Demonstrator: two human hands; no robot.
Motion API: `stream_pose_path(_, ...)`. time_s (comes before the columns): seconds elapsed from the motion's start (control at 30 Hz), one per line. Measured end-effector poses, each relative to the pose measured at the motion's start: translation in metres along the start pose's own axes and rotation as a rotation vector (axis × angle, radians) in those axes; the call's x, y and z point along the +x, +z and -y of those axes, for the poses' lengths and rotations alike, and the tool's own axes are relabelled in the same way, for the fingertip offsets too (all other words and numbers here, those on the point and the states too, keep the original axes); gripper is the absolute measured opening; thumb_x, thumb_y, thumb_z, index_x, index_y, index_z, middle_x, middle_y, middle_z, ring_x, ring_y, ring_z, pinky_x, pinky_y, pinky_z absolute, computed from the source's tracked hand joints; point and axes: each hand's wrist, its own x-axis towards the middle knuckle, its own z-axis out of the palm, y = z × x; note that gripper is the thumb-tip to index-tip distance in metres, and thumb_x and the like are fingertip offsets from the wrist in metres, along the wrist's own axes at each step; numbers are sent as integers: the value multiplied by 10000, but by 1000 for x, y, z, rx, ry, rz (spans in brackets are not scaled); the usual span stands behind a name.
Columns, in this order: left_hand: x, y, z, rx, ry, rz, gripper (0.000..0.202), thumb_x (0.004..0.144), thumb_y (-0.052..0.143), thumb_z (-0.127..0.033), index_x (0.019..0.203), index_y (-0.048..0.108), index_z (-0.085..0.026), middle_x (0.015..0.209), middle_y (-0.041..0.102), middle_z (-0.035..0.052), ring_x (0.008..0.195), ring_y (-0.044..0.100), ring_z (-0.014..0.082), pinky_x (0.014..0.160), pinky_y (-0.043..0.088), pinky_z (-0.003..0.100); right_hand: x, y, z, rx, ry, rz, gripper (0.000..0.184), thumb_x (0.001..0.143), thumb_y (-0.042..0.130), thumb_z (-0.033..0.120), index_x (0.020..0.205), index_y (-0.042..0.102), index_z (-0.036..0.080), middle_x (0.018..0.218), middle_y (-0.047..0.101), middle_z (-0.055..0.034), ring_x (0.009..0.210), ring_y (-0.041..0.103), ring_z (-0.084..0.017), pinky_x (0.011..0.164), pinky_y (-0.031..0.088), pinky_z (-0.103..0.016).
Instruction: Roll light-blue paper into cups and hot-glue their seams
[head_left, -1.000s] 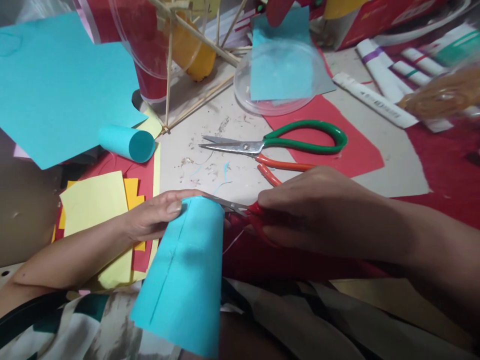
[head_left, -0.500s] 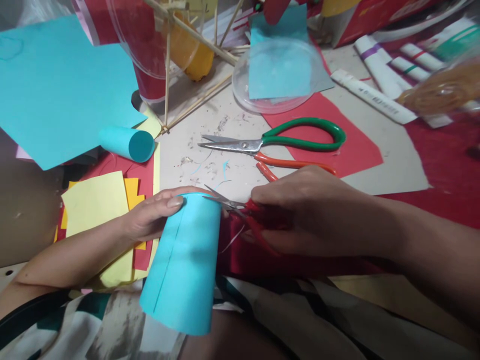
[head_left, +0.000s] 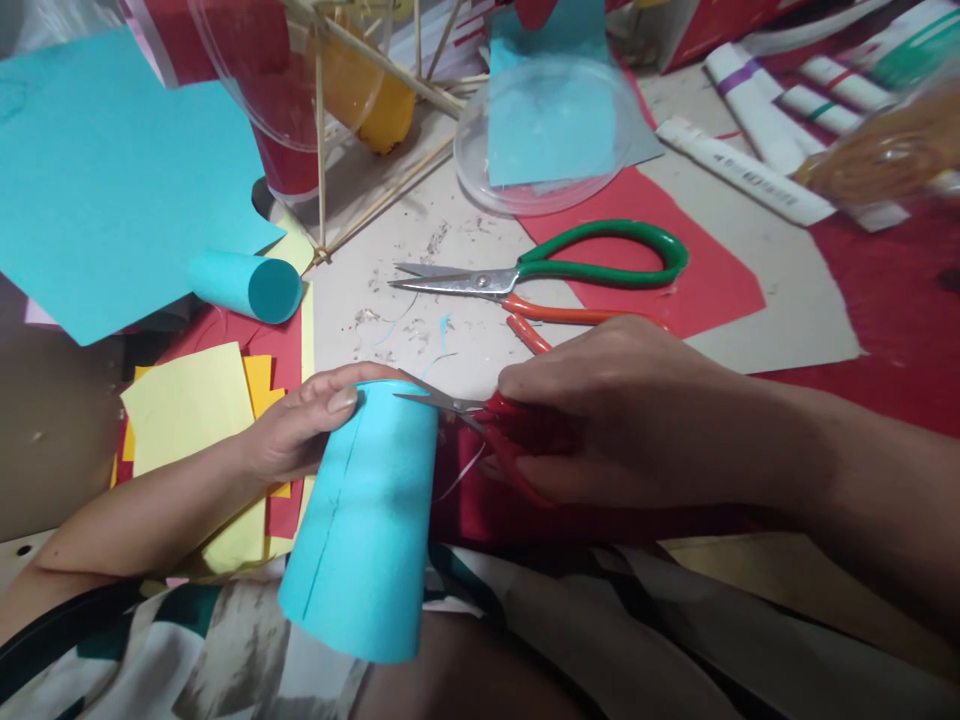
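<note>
A light-blue paper-covered cup, wider at its lower end and marked by a dark seam line, is held tilted over my lap. My left hand grips its narrow upper end, thumb in front and fingers behind. My right hand is closed round the red handles of small scissors. Their slightly parted blades lie at the cup's upper right rim. A thin pale strip hangs just below the blades. Beyond my right hand, larger scissors with green and orange handles lie on the table.
A small blue paper tube lies at left beside a large blue sheet and yellow paper. Behind stand a wooden-stick frame and a red cup. A clear plastic lid and white markers lie farther back.
The scissor blades have shifted slightly left across the cup's rim and look a little more closed. The cup stays in my left hand, and the whole view has shifted a little.
</note>
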Motion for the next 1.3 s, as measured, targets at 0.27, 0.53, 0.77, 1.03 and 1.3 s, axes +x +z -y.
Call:
stream_pose_path(0.27,1,-1,2,-43,57,166,366,947,687,-421,1176,763,-146,1175,793,106,1076,756,226,942,593,299,4,-2,6,64,80,95,275,808,574,388,624,451,226,506,456,35,518,308,-130,524,177,-303)
stream_pose_path(0.53,2,-2,2,-117,63,255,344,1004,626,-359,1241,731,-132,1243,775,97,1110,748,169,974,579,246,7,-4,10,87,125,144,297,806,517,434,620,427,220,522,425,30,551,272,-134,550,173,-315)
stream_pose_path(0.77,2,4,2,-152,37,241,374,1018,593,-391,1232,728,-115,1248,770,123,1160,735,223,1021,567,304,6,-2,7,75,105,128,298,828,523,407,620,438,212,522,422,30,557,265,-125,568,166,-304)
stream_pose_path(1.03,4,0,2,-232,-37,238,387,982,654,-406,1213,733,-106,1235,770,148,1149,743,236,1041,557,329,4,-2,6,96,94,140,299,864,552,391,632,490,213,537,466,20,541,309,-121,572,189,-308)
stream_pose_path(1.3,3,1,1,-179,-51,166,395,934,709,-445,1162,751,-126,1170,791,152,1085,765,268,1005,577,381,3,-1,3,69,70,105,287,817,554,389,611,472,207,512,435,43,532,275,-114,550,170,-298)
